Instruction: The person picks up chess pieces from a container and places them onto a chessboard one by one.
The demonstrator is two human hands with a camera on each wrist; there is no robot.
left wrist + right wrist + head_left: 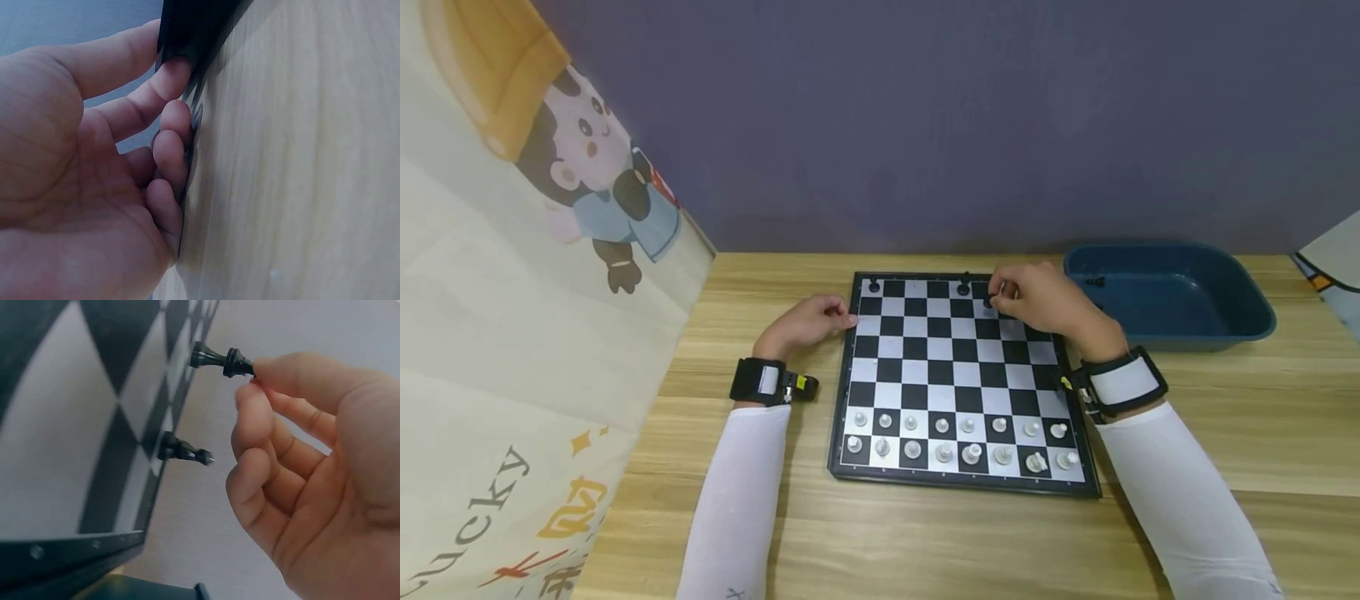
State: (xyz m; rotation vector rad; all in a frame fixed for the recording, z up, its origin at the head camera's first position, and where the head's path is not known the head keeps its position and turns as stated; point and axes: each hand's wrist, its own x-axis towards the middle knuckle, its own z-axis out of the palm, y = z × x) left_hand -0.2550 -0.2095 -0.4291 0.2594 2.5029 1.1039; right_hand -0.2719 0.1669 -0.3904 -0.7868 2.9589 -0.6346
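Note:
My right hand (1037, 298) pinches a black chess piece (215, 359) by its top, between thumb and forefinger, at the far side of the chessboard (925, 372). Its base is close to the board; whether it touches, I cannot tell. Another black piece (183, 450) stands nearby in the right wrist view. Two more, a black piece (874, 286) in the far left corner and a black piece (963, 288), stand on the far row. At the board's left edge, my left hand (808, 321) holds the rim between thumb and forefinger, other fingers curled (169, 153).
White chess pieces (972, 452) fill the two near rows. A dark blue bin (1187, 340) stands behind and right of the board, with a black piece (1096, 282) inside. The wooden table (880, 542) meets a dark wall panel at the back.

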